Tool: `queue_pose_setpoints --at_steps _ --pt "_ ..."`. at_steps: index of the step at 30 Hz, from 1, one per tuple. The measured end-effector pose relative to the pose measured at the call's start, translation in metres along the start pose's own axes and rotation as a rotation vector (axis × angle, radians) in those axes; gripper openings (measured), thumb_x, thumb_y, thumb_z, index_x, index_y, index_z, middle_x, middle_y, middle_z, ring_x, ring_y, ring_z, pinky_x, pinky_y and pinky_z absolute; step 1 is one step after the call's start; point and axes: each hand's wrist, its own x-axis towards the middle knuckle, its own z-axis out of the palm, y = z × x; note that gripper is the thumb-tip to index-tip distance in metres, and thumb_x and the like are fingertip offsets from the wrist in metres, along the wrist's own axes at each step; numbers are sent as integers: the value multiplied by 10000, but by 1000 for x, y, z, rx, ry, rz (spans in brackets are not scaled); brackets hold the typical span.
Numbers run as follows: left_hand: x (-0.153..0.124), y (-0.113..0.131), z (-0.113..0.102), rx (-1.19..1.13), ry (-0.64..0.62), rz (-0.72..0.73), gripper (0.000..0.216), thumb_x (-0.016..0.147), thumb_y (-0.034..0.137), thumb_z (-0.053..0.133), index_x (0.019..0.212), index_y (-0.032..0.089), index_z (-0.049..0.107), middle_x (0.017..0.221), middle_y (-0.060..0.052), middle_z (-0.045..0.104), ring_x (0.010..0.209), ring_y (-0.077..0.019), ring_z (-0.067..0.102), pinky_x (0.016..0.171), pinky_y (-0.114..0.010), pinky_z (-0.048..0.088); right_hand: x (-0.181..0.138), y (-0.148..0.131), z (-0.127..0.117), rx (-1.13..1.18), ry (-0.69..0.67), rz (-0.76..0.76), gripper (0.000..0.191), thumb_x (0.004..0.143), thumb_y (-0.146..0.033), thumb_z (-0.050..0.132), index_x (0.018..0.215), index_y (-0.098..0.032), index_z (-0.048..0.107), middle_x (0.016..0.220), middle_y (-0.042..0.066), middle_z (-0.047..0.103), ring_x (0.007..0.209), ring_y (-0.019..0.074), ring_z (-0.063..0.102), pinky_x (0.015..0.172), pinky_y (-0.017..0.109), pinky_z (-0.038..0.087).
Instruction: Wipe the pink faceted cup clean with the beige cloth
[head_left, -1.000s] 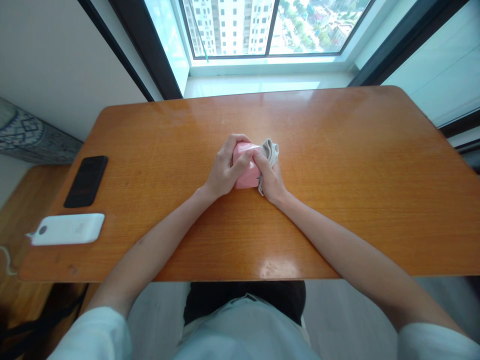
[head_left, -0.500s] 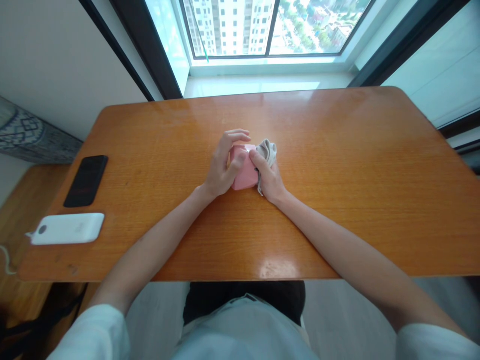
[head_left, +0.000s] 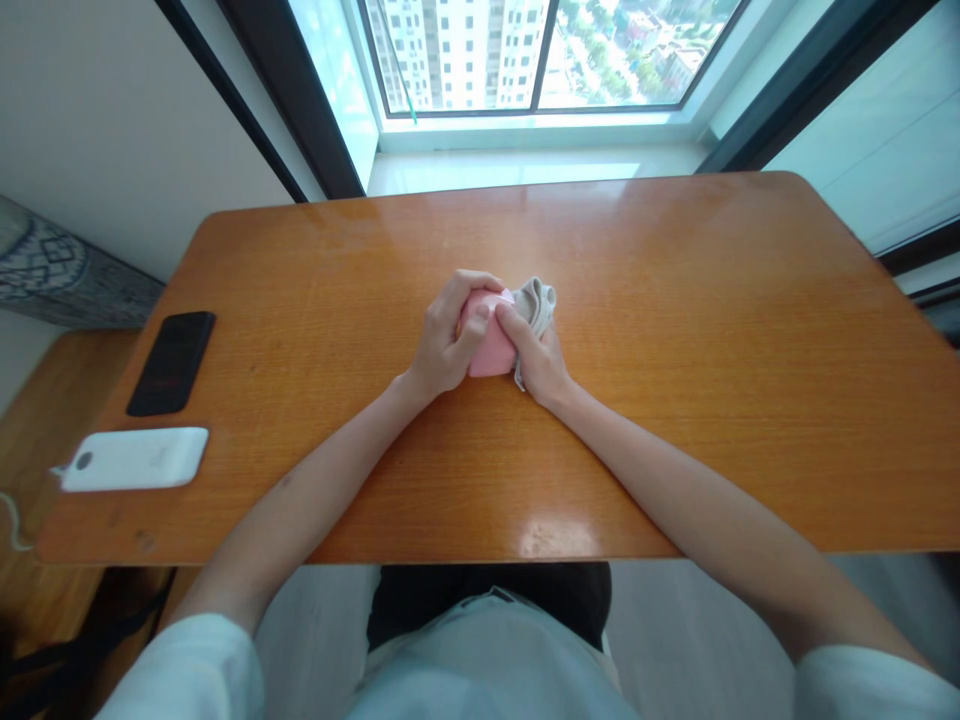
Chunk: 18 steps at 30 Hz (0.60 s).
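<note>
A small pink box point(head_left: 491, 345) is held between both hands in the middle of the wooden table point(head_left: 675, 330). It is rounded at the corners, smooth and plain, and much of it is covered by fingers, so its long axis cannot be told with certainty; the visible part runs roughly away from the person, toward the window point(head_left: 525, 50). The left hand point(head_left: 444, 340) is curled over the box's left side and top, grasping it. The right hand point(head_left: 536, 355) is closed around a crumpled beige cloth point(head_left: 536, 300), with the thumb pressed on the box's top; the cloth bunches out just beyond the fingers, against the box's right side. Both wrists rest on the tabletop. Well apart to the left of the left hand, a black phone point(head_left: 171, 362) lies flat, and nearer the person beside it a white oblong device point(head_left: 135, 458) is seen near the table's edge.
</note>
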Motion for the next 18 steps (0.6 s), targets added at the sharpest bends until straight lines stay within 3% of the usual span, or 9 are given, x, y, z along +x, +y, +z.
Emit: queue_pose_setpoints --at_steps 9,16,18 --pt "7 10 4 -131 35 -320 422 1096 621 543 1091 258 760 1042 -27 765 946 -198 689 879 -348 537 0 4 0 6 0 33 528 913 -779 750 1007 -260 723 890 25 695 875 228 706 827 394 649" --pt "15 2 6 -305 61 -606 698 1030 846 482 898 224 769 862 -65 767 801 -226 691 765 -387 565 0 1 0 7 -71 -16 469 938 -730 753 957 -262 719 888 25 689 929 230 696 884 382 620" --pt "14 -1 6 -333 75 -612 707 1037 853 453 917 230 765 885 -67 775 814 -229 709 784 -393 582 -1 -1 -1 -13 -76 -22 480 936 -734 753 933 -256 703 865 21 666 895 218 673 847 368 610"
